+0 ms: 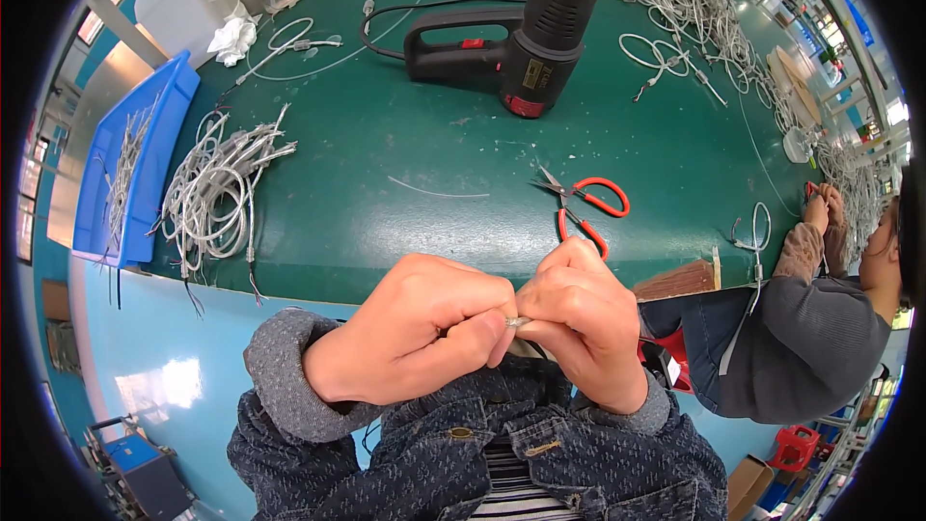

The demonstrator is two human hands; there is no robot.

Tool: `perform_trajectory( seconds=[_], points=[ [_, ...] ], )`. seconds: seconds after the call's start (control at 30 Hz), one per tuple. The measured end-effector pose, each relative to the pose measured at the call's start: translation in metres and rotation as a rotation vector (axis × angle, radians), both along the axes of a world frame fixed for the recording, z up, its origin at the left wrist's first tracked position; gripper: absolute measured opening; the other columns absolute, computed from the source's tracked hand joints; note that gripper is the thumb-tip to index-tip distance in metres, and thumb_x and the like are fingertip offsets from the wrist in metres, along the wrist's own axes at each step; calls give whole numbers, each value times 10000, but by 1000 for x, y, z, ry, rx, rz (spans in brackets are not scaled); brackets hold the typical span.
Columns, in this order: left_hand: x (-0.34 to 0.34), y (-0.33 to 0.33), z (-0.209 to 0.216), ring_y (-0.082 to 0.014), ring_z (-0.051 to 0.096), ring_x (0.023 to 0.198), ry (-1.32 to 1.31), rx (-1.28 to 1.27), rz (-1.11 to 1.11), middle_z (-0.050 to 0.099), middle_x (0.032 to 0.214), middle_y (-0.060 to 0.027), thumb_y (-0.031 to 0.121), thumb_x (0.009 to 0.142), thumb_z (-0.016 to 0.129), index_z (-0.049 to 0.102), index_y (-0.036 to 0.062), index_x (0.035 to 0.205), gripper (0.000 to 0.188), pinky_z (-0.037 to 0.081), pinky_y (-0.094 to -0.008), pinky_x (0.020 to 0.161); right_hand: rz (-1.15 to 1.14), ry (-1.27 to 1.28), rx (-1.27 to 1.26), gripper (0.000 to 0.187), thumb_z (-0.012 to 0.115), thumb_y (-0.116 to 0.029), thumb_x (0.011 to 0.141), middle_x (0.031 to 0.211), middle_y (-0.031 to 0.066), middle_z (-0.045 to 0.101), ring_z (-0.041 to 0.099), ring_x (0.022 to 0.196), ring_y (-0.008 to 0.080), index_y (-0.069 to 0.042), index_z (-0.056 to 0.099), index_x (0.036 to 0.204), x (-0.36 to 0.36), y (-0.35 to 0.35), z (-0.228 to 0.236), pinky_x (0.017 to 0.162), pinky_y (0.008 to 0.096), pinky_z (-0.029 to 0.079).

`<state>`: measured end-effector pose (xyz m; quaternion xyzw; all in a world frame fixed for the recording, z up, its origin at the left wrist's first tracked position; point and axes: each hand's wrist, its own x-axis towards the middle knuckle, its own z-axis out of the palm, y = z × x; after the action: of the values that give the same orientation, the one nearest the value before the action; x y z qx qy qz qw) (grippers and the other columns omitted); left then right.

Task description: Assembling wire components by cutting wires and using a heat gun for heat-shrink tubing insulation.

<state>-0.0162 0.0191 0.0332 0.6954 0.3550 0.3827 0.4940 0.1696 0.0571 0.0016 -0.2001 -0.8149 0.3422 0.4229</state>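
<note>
My left hand (424, 318) and my right hand (584, 318) meet in front of my chest, just off the table's near edge. Both are closed, pinching a short stretch of braided grey cable (514, 322) between thumbs and fingers. Most of that cable is hidden in the hands; a dark piece hangs below them. Beyond my right hand lie small scissors (579, 207) with red handles, blades spread apart. A bundle of similar cables (222, 188) rests on the green table to the left of my hands.
A black heat gun (545, 39) stands at the far middle of the green table (357, 154). On the left is a blue tray (164, 154) with thin wires. Heaped cables (685, 0) run along the far right. A co-worker (820, 318) sits at the right, hands on the table.
</note>
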Motion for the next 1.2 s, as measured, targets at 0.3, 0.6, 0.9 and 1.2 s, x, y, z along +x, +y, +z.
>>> perform_trajectory(
  seconds=[0.3, 0.6, 0.9, 1.2],
  points=[
    [1, 0, -1, -122, 534, 544, 101, 47, 117, 561, 676, -55, 90, 854, 506, 595, -5, 784, 148, 424, -251, 515, -43, -7, -307, 80, 655, 20, 720, 706, 81, 612, 549, 693, 188, -3, 589, 759, 4, -8, 4, 591, 281, 423],
    [25, -10, -24, -176, 576, 751, 37, 173, 469, 580, 1007, -132, 72, 758, 690, 534, 22, 1175, 449, 490, -305, 683, 120, 510, -911, 66, 552, 86, 797, 953, 112, 556, 575, 780, 147, 37, 572, 837, -16, 1, 3, 688, 279, 478],
    [8, -16, -23, -147, 577, 755, 106, 185, 637, 597, 887, -74, 54, 825, 623, 630, -6, 1044, 227, 441, -239, 663, 104, 143, -600, 148, 603, 75, 747, 985, 103, 535, 548, 893, 177, 19, 595, 884, -8, 17, 6, 776, 302, 446],
    [-14, -13, -10, -102, 466, 586, 50, 232, 685, 542, 712, -37, 56, 835, 611, 661, -1, 935, 124, 358, -234, 536, -476, -815, 269, 497, 636, 33, 667, 966, 142, 554, 537, 873, 318, -35, 528, 1148, 45, 54, -51, 779, 365, 452]
  ],
)
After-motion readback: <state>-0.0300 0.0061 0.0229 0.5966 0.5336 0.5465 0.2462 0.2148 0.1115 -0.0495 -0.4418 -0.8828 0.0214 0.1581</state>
